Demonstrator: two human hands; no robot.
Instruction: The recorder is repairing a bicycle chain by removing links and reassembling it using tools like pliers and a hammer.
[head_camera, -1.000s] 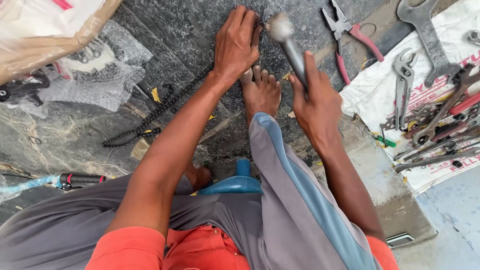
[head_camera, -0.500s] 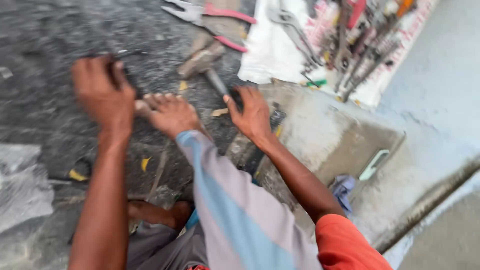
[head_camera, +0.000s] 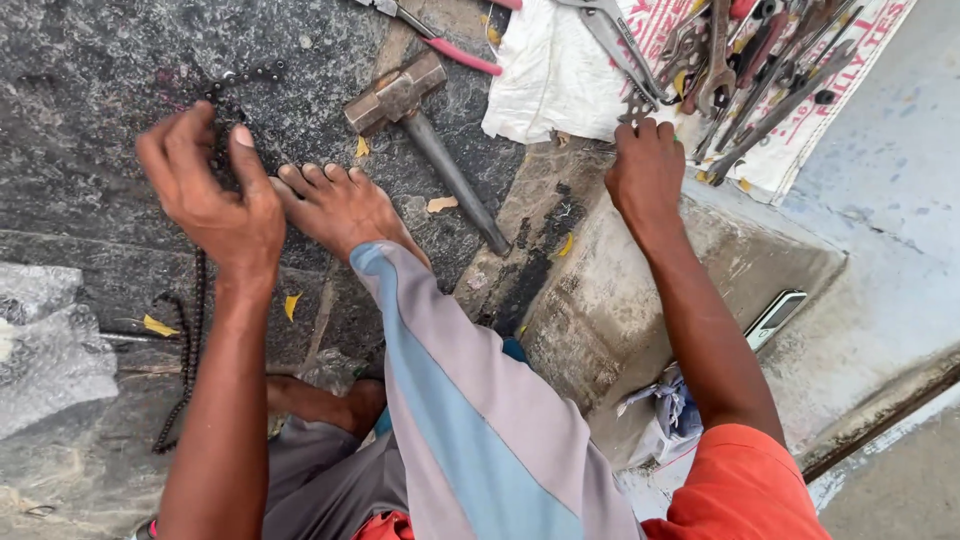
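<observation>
Head view: the dark stone floor (head_camera: 120, 60) carries the chain (head_camera: 195, 330), pinned under the left hand (head_camera: 215, 190), fingers curled on it beside the bare foot (head_camera: 340, 205). The hammer (head_camera: 420, 120), gripped a second ago, now lies released; the right hand (head_camera: 645, 170) has moved to the wrenches (head_camera: 720, 70), fingers bent among them.

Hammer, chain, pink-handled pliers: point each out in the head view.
hammer (head_camera: 398, 95): head view, on the metal head.
chain (head_camera: 197, 300): head view, on the straight run below the left hand (head_camera: 215, 195).
pink-handled pliers (head_camera: 465, 58): head view, on the pink handle.
</observation>
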